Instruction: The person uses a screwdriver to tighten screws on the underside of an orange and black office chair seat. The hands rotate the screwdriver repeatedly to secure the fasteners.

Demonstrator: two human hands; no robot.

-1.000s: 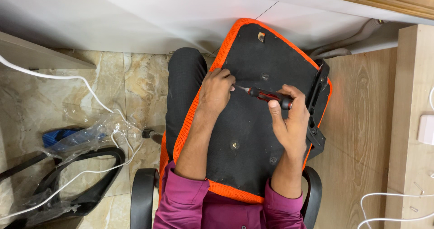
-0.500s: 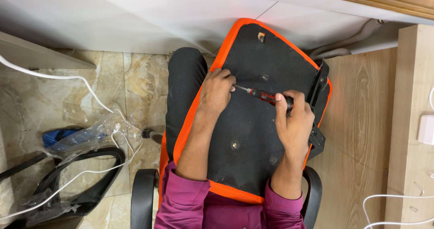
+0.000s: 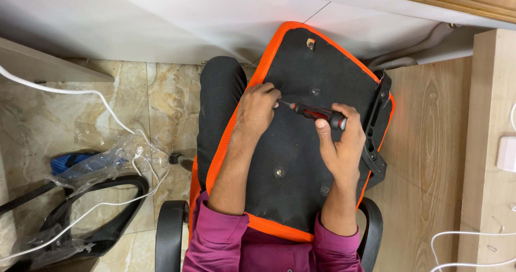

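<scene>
Head view: a person sits on a chair and holds a chair seat panel [image 3: 301, 143], black underside up with an orange mesh edge, across the lap.
Screwdriver: a screwdriver [image 3: 314, 112] with red and black handle lies almost flat over the panel; its long axis runs from the right hand toward the left hand, the tip pointing left and slightly up.
Tip position: the metal tip meets the panel just beside the left fingertips, close to the orange edge. If a screw is under it I cannot tell, the fingers hide this spot.
Right hand: the right hand [image 3: 338, 143] is closed around the handle end, the thumb is pressed along the handle; it is the hand that carries the tool.
Left hand: the left hand [image 3: 257, 108] is curled narrow, the fingertips are pinched at the tip of the shaft, and it rests on the panel.
Nearer hand: the left hand is nearer to the working spot, the right one stays behind at the handle.
Around: a black bracket [image 3: 376, 127] is at the right edge of the panel; a white cable [image 3: 97, 97] and a clear plastic bag [image 3: 102, 162] lie on the marble floor to the left.
</scene>
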